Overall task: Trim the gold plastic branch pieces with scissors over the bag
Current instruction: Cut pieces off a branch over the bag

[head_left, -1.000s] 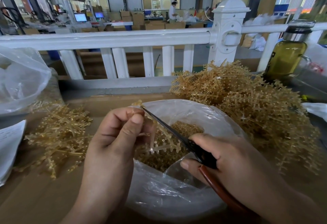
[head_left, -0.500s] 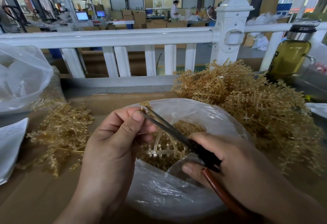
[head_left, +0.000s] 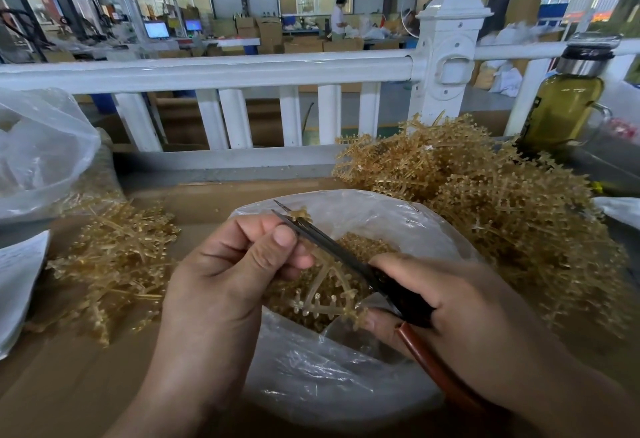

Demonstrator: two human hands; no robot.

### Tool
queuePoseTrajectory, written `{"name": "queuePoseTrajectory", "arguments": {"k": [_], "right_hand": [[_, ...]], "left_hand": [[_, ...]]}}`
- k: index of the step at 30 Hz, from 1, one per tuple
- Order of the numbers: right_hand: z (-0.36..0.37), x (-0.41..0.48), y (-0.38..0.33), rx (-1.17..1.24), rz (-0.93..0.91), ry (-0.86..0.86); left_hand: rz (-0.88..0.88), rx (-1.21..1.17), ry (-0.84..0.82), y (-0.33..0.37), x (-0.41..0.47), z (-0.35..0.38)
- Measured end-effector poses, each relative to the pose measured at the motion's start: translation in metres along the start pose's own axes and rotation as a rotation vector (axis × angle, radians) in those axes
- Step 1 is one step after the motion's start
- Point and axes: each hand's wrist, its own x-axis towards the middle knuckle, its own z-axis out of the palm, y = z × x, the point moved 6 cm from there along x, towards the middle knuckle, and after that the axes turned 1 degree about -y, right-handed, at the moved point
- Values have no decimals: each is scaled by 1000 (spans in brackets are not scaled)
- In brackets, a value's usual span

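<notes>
My left hand (head_left: 235, 275) pinches a gold branch piece (head_left: 325, 295) between thumb and fingers, right over the open mouth of the clear bag (head_left: 329, 378). My right hand (head_left: 450, 302) grips the scissors (head_left: 332, 250), blades a little apart, a small gold tip between them near the point. Gold bits (head_left: 367, 247) lie inside the bag. A big branch pile (head_left: 502, 216) sits to my right, a smaller pile (head_left: 114, 264) to my left.
</notes>
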Motion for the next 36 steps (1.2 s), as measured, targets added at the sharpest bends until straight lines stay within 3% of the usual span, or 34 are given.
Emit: {"name": "queuePoseTrajectory", "arguments": {"k": [36], "right_hand": [[-5, 1, 3, -14, 35, -28]], "left_hand": [[29, 120, -15, 5, -1, 0]]}}
